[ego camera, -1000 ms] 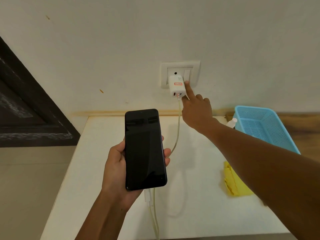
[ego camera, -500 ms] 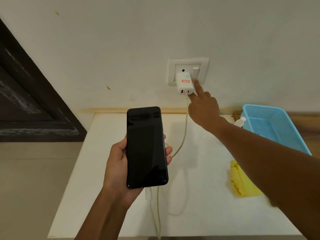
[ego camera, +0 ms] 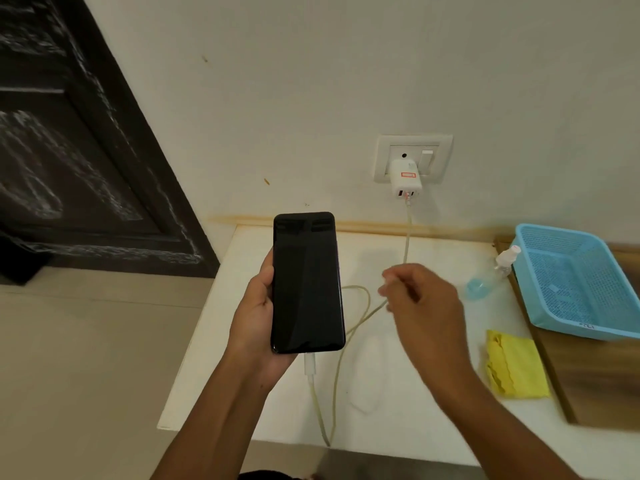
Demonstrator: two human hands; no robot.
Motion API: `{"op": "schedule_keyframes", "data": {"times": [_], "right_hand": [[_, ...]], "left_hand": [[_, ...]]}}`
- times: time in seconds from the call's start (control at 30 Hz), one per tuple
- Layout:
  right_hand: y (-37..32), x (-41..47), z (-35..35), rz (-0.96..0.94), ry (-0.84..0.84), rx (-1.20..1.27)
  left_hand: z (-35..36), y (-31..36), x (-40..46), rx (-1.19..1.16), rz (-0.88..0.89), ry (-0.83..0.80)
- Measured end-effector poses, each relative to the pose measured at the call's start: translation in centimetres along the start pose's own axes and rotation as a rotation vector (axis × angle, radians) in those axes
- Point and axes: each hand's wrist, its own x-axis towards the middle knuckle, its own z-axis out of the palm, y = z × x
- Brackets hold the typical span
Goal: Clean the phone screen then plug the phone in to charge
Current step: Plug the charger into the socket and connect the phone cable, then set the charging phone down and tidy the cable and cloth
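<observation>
1. The left hand holds the black smartphone upright above the white table, with the thumb on the left edge of the phone and the other fingers wrapped behind it. The screen is dark and faces the camera.
2. A white cable connector is plugged into the bottom edge of the phone. From it the pale charging cable hangs down past the front edge of the table, loops back up and runs to the wall.
3. The right hand is in the air above the table, to the right of the phone and not touching it. Its fingers are loosely curled. The cable passes just at the fingertips, and the picture is blurred there, so I cannot tell if the hand pinches the cable.
4. The white charger adapter sits in the wall socket plate, and the cable comes out from its underside. A white switch is on the same plate, right of the adapter.
5. A yellow cleaning cloth lies crumpled on the table near the right edge.
6. A small spray bottle with bluish liquid lies on its side on the table, just beside a light blue plastic basket.
7. The basket stands on a wooden surface right of the white table. A dark wooden door is at the left.
</observation>
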Motion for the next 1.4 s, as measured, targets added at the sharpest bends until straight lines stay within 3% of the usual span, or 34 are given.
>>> {"op": "schedule_keyframes", "data": {"times": [0.1,0.33,0.47,0.7,0.93,1.4], "right_hand": [[-1.4,-1.7,1.6,0.103,-0.219,0.092],[-3.1,-3.1,4.1,0.16,-0.424,0.115],[-3.2,-3.5,6.5,0.22,-0.469,0.114],[-2.2,-3.2,12.3,0.225,-0.528,0.02],[-0.1,-3.1,17.6,0.274,-0.536,-0.073],[2.9,-2.7,23.0,0.351,-0.562,-0.303]], "left_hand": [[-0.3,0.4,-1.0,0.018,0.027,0.041],[-2.9,1.9,-2.8,0.123,0.085,0.053],[-5.0,2.9,-3.2,0.293,0.183,0.104],[-10.1,4.0,-2.5,0.522,0.25,0.352],[-13.9,4.3,-0.2,0.717,0.164,0.503],[-18.5,2.4,3.3,0.931,-0.031,0.547]]}}
